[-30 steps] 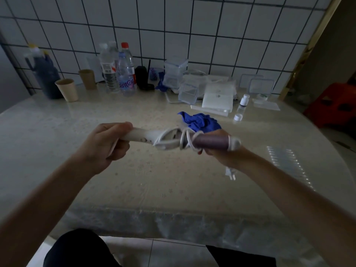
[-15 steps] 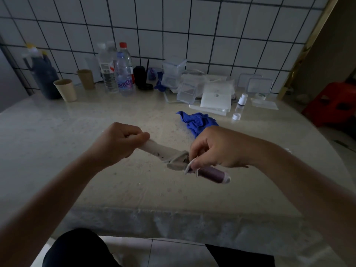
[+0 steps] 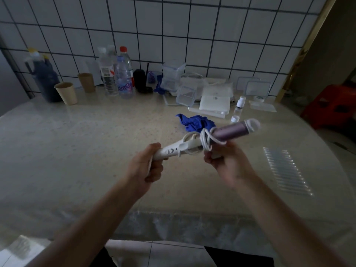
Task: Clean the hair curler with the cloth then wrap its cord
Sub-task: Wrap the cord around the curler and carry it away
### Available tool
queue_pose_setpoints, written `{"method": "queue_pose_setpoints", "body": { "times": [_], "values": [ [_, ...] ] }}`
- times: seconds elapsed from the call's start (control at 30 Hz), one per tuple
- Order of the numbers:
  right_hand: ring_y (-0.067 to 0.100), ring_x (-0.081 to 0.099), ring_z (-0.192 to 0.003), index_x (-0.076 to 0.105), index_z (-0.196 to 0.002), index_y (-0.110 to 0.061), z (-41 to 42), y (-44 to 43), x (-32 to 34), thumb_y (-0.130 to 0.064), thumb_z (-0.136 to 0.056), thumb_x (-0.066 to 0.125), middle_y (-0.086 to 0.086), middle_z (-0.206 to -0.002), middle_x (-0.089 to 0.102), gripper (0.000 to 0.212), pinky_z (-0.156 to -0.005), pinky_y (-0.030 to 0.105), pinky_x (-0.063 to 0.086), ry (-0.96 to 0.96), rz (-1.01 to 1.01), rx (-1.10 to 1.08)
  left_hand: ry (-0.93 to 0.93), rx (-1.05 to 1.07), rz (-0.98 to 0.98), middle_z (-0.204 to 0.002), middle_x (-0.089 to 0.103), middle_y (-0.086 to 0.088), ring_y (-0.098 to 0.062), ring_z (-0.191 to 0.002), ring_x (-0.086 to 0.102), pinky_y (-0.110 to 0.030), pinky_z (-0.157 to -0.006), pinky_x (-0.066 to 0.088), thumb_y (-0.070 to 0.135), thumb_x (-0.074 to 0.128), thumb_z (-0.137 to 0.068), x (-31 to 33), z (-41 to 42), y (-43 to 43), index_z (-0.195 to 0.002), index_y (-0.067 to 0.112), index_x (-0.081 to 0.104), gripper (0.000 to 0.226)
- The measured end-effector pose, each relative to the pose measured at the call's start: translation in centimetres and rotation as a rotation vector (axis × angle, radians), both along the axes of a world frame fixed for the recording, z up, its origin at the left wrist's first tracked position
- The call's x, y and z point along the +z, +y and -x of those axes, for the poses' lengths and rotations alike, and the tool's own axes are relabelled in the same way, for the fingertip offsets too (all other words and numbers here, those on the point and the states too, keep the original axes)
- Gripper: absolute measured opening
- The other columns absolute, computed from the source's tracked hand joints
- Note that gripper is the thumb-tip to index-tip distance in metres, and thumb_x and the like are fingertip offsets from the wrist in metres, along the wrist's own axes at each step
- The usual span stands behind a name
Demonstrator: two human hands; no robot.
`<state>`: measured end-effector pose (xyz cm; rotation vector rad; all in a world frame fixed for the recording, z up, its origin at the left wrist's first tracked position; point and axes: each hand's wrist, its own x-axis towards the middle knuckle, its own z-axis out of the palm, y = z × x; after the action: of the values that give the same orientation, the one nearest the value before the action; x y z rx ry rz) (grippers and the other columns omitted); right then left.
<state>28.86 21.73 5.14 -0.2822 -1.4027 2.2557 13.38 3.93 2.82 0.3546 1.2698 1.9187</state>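
I hold the hair curler (image 3: 230,132) above the table, its purple barrel tilted up to the right and its white handle down to the left. My left hand (image 3: 147,166) grips the handle's end. The white cord (image 3: 205,140) loops several times around the curler where handle meets barrel. My right hand (image 3: 227,160) is just below those loops, fingers curled around the cord's loose end. The crumpled blue cloth (image 3: 194,123) lies on the table behind the curler, apart from both hands.
Along the tiled back wall stand paper cups (image 3: 66,92), water bottles (image 3: 124,78), a dark jug (image 3: 45,79), clear plastic boxes (image 3: 173,77) and white flat boxes (image 3: 214,101). Two small white vials (image 3: 240,102) stand near the cloth. A red stool (image 3: 331,105) stands right of the table.
The curler swung from tilting down-right to tilting up-right. My right hand moved from on top of the barrel to beneath the cord loops. My left hand dropped lower on the handle.
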Motion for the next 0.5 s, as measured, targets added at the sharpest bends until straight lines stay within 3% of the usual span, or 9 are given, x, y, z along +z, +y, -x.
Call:
{"method": "queue_pose_setpoints", "body": {
  "times": [0.07,0.13,0.2,0.3,0.5],
  "values": [
    [0.012,0.064,-0.073,0.085,-0.093,-0.032,0.3,-1.1,-0.9,-0.003,-0.074,0.065,0.0,-0.086,0.076,0.04,-0.067,0.028,0.053,-0.085,-0.142,-0.197,0.032,0.137,0.03,-0.045,0.032,0.005,-0.006,-0.031,0.024,-0.015,-0.029,0.022,0.026,0.049,-0.103,-0.9,-1.5,1.3,-0.072,0.002,0.063,0.041],
    [0.014,0.068,-0.091,0.081,-0.102,-0.039,0.5,-2.3,-1.6,-0.011,-0.077,0.064,-0.004,-0.099,0.079,0.041,-0.077,0.032,0.054,-0.127,-0.222,-0.286,0.113,0.244,0.055,-0.046,0.04,0.005,-0.008,-0.034,0.03,-0.019,-0.031,0.025,0.027,0.054,-0.102,-1.7,-3.0,2.1,-0.08,0.002,0.068,0.036],
    [0.017,0.068,-0.102,0.074,-0.114,-0.034,0.8,-3.2,-1.9,-0.022,-0.078,0.065,-0.003,-0.109,0.075,0.039,-0.081,0.036,0.056,-0.095,-0.141,-0.303,0.186,0.296,0.036,-0.047,0.046,0.007,-0.008,-0.037,0.036,-0.022,-0.031,0.028,0.029,0.058,-0.1,-2.4,-4.5,2.7,-0.078,0.014,0.075,0.032],
    [0.017,0.073,-0.094,0.062,-0.126,-0.028,1.2,-3.5,-1.6,-0.04,-0.078,0.076,-0.002,-0.103,0.072,0.052,-0.075,0.035,0.061,-0.09,-0.08,-0.386,0.349,0.294,0.019,-0.048,0.05,0.007,-0.008,-0.04,0.041,-0.023,-0.035,0.033,0.032,0.055,-0.102,-3.1,-6.2,3.4,-0.076,0.027,0.076,0.034],
    [0.005,0.07,-0.068,0.072,-0.094,-0.042,1.9,-2.3,-1.0,-0.042,-0.068,0.076,-0.016,-0.075,0.072,0.026,-0.055,0.027,0.056,-0.186,-0.096,-0.591,0.74,0.025,0.144,-0.052,0.056,0.005,-0.007,-0.039,0.049,-0.027,-0.038,0.041,0.033,0.044,-0.106,-3.3,-7.6,3.4,-0.08,0.013,0.062,0.037]
  ]
}}
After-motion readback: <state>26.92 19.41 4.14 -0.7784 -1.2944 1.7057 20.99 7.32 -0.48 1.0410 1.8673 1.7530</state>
